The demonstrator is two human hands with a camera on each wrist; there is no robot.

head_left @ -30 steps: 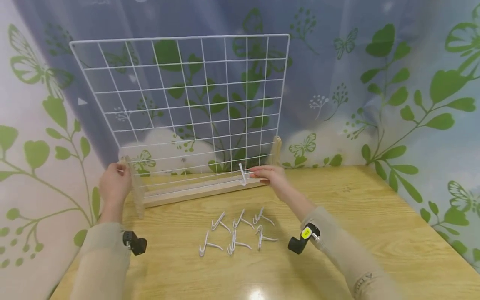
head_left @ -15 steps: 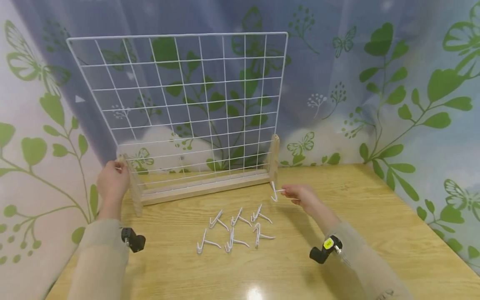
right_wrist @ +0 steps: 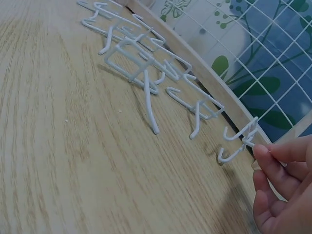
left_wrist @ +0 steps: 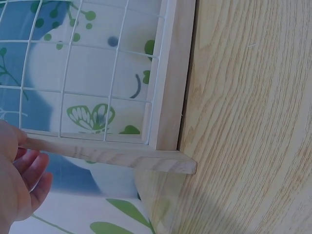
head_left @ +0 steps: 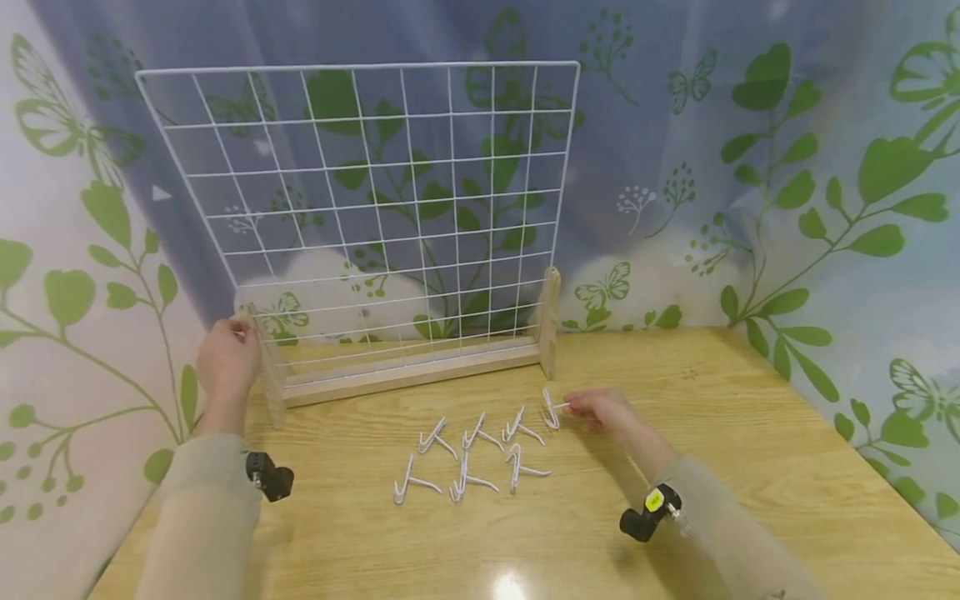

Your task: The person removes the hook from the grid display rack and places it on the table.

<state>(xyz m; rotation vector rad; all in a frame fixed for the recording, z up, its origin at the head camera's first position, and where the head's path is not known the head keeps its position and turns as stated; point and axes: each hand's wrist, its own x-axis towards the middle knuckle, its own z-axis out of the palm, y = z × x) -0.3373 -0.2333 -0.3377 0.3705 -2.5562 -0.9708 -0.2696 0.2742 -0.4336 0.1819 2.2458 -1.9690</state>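
Between thumb and fingers, my right hand [head_left: 609, 410] pinches the prong of a white wire hook [head_left: 551, 412] just right of the other hooks. The right wrist view shows this hook [right_wrist: 239, 141] low over the wood; whether it touches the table I cannot tell. At far left, my left hand [head_left: 228, 358] holds the top of the stand's left wooden upright [head_left: 262, 367]. In the left wrist view the fingertips meet that upright [left_wrist: 112, 155], the other fingers loosely bent. A white wire grid panel [head_left: 379, 159] stands upright in the wooden base [head_left: 412, 375].
Several more white hooks [head_left: 467, 482] lie in two rows on the wooden table [head_left: 390, 558], in front of the stand. The right wooden upright [head_left: 550, 325] stands behind the held hook. A patterned curtain [head_left: 660, 125] hangs close behind the panel.
My right hand has carried the hook from in front of the panel's lower right to the right, then lowered it towards the table beside the back row. My left hand stays at the upright.
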